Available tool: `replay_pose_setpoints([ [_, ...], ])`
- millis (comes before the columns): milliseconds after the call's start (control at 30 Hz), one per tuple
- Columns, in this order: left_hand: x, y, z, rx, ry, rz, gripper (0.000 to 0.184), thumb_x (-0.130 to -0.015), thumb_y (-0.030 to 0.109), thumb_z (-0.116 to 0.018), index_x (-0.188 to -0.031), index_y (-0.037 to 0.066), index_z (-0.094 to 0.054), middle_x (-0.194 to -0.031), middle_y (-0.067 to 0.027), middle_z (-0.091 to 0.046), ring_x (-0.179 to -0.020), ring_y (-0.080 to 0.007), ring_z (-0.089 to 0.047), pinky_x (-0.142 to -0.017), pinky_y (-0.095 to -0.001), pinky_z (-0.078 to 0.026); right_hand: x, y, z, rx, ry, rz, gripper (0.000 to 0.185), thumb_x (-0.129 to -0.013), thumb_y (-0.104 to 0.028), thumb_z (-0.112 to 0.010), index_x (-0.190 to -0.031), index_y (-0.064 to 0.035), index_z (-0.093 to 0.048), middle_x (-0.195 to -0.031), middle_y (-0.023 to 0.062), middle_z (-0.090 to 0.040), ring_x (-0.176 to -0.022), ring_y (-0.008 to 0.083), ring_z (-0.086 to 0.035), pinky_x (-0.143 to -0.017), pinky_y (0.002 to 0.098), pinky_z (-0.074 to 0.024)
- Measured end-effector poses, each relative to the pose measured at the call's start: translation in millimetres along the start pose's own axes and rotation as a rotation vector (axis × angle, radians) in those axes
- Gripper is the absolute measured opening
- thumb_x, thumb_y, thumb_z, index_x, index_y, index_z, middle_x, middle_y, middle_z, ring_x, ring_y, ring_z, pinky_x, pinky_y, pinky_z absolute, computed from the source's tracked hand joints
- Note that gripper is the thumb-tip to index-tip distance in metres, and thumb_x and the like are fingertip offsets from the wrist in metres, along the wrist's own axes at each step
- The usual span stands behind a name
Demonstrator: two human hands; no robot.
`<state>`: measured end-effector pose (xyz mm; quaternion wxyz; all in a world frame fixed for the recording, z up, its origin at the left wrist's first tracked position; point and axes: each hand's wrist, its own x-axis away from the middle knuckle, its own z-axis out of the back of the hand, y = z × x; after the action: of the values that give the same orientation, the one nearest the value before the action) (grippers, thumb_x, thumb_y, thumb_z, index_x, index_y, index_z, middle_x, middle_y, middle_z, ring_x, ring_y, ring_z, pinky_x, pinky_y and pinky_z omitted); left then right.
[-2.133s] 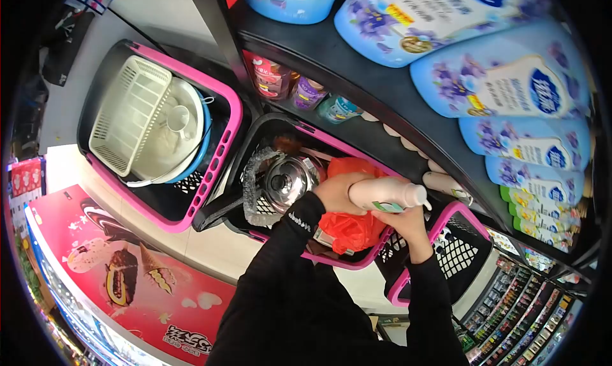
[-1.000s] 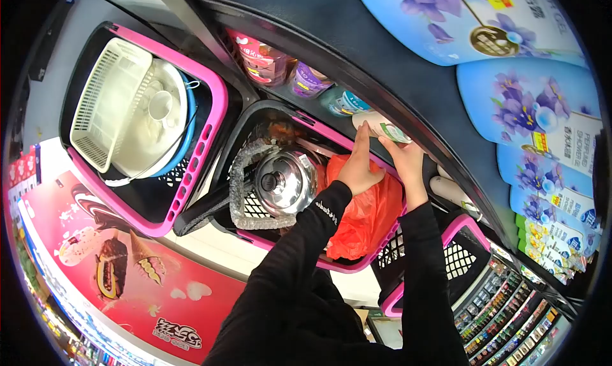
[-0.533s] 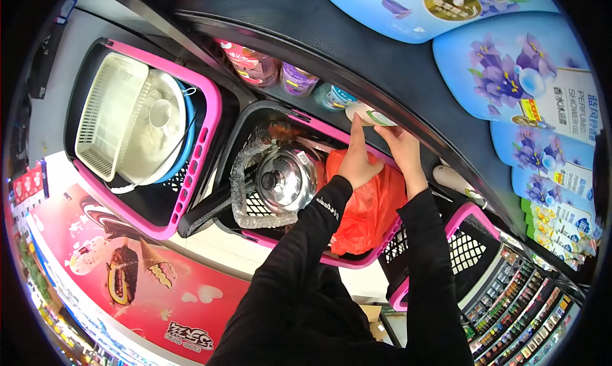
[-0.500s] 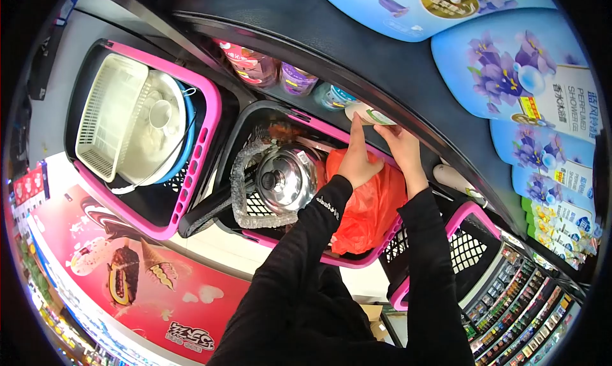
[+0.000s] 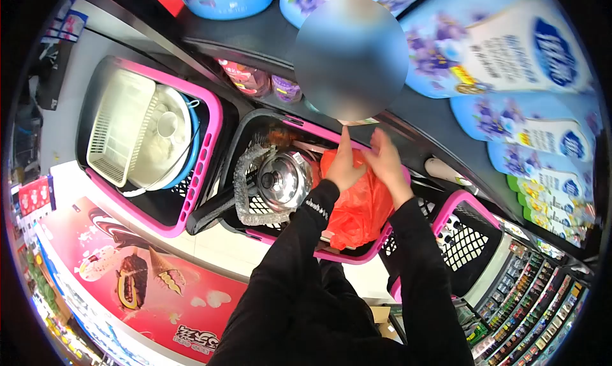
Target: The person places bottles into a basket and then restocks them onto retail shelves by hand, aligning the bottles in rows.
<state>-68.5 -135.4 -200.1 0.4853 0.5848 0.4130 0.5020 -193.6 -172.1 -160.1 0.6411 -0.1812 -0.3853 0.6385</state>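
Observation:
My left hand (image 5: pixel 345 167) is over the red plastic bag (image 5: pixel 358 212), fingers extended upward, with nothing seen in it. My right hand (image 5: pixel 387 162) is just to its right, fingers apart, near the lower shelf edge. Only the bottom strip of a pale bottle (image 5: pixel 358 122) shows above my fingertips; a round blurred patch hides the rest. The red bag lies in a black basket with a pink rim (image 5: pixel 363 260), beside a shiny metal pot lid (image 5: pixel 280 180) and bubble wrap (image 5: pixel 241 202).
Blue shower gel bottles (image 5: pixel 523 53) line the upper shelf; a red bottle (image 5: pixel 245 79) and a purple one (image 5: pixel 286 90) stand below. At left, another basket (image 5: pixel 167 228) holds a cream rack (image 5: pixel 121 127) and basin. A third basket (image 5: pixel 468 238) stands at right, and a pink ice-cream panel (image 5: pixel 153 283) lies lower left.
The pale bottle went from between my hands over the basket to the lower shelf. Since then my hands have drawn back slightly from it and my right fingers have spread. The view has shifted.

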Motion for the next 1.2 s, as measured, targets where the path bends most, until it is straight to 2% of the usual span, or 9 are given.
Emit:
replay_pose_setpoints([
  [100,38.1,14.9,2.7,-0.164,-0.049,-0.056,0.086,-0.071,0.006,-0.057,-0.134,-0.006,0.0,-0.136,-0.0267,-0.019,-0.129,-0.0301,-0.019,-0.103,-0.0306,-0.021,48.3,16.4,-2.5,0.024,-0.109,0.063,0.059,-0.076,-0.006,-0.059,-0.126,0.0036,-0.031,-0.125,0.0219,-0.041,-0.115,0.0282,-0.044,-0.094,0.0348,-0.0375],
  [133,52.2,19.3,4.7,-0.234,-0.115,0.01,0.08,-0.072,0.007,-0.055,-0.133,-0.007,-0.006,-0.136,-0.0268,-0.021,-0.129,-0.0302,-0.021,-0.103,-0.0306,-0.022,68.4,-3.8,10.1,-0.007,-0.131,0.104,0.06,-0.074,-0.008,-0.059,-0.125,0.0048,-0.031,-0.12,0.0261,-0.043,-0.112,0.0354,-0.044,-0.094,0.0371,-0.0359],
  [233,97.5,34.2,6.8,-0.365,-0.334,0.243,0.062,-0.076,0.011,-0.051,-0.129,-0.007,-0.024,-0.13,-0.0261,-0.033,-0.124,-0.0307,-0.032,-0.101,-0.0312,-0.027,125.8,-17.7,36.0,0.008,-0.319,0.142,0.048,-0.077,-0.011,-0.059,-0.119,0.0016,-0.04,-0.111,0.0174,-0.054,-0.106,0.0265,-0.052,-0.089,0.0337,-0.041],
  [300,132.3,30.6,0.2,-0.474,-0.312,-0.007,0.05,-0.078,0.013,-0.046,-0.124,-0.005,-0.036,-0.115,-0.0284,-0.046,-0.105,-0.0362,-0.049,-0.09,-0.0382,-0.039,164.7,-28.3,56.9,0.132,-0.457,0.151,0.043,-0.077,-0.016,-0.059,-0.115,0.0001,-0.046,-0.106,0.018,-0.055,-0.098,0.0268,-0.056,-0.081,0.0334,-0.0447],
  [433,191.8,74.3,-15.0,-0.574,-0.375,0.044,0.043,-0.078,0.011,-0.045,-0.119,-0.001,-0.042,-0.108,-0.0252,-0.051,-0.098,-0.0369,-0.051,-0.082,-0.0406,-0.042,238.6,-35.0,88.1,0.207,-0.602,0.2,0.039,-0.077,-0.017,-0.056,-0.112,-0.0024,-0.048,-0.105,0.0168,-0.055,-0.095,0.0301,-0.055,-0.079,0.0361,-0.0443],
  [633,269.8,81.6,-47.7,-0.721,-0.481,-0.095,0.035,-0.078,0.007,-0.043,-0.112,0.0,-0.047,-0.103,-0.0216,-0.054,-0.097,-0.0346,-0.052,-0.081,-0.0386,-0.042,359.2,-14.0,134.6,0.263,-0.454,0.182,0.038,-0.078,-0.021,-0.056,-0.111,-0.0039,-0.048,-0.107,0.0163,-0.054,-0.097,0.0317,-0.052,-0.08,0.0375,-0.0427],
  [833,321.6,101.7,-124.5,-0.652,-0.579,-0.022,0.037,-0.08,0.005,-0.045,-0.117,0.0,-0.045,-0.105,-0.019,-0.056,-0.096,-0.0268,-0.056,-0.081,-0.032,-0.044,496.9,35.8,159.2,0.099,-0.267,0.124,0.04,-0.08,-0.023,-0.055,-0.113,-0.0035,-0.048,-0.109,0.016,-0.053,-0.1,0.032,-0.051,-0.084,0.0361,-0.0414],
  [900,337.0,105.4,-160.5,-0.657,-0.555,-0.063,0.036,-0.079,0.006,-0.044,-0.115,0.002,-0.046,-0.101,-0.018,-0.057,-0.095,-0.0305,-0.055,-0.082,-0.0347,-0.043,535.5,54.8,164.9,0.096,-0.212,0.152,0.04,-0.079,-0.024,-0.056,-0.114,-0.0041,-0.048,-0.11,0.016,-0.053,-0.098,0.0308,-0.052,-0.083,0.0359,-0.0424],
  [1200,399.0,115.9,-270.0,-0.58,-0.807,-0.22,0.034,-0.08,0.004,-0.045,-0.113,0.004,-0.049,-0.097,-0.0124,-0.06,-0.093,-0.0282,-0.057,-0.079,-0.0321,-0.044,642.8,94.2,174.5,-0.125,-0.069,-0.105,0.039,-0.077,-0.02,-0.057,-0.112,-0.004,-0.049,-0.108,0.0168,-0.054,-0.1,0.0327,-0.05,-0.085,0.037,-0.0407],
])
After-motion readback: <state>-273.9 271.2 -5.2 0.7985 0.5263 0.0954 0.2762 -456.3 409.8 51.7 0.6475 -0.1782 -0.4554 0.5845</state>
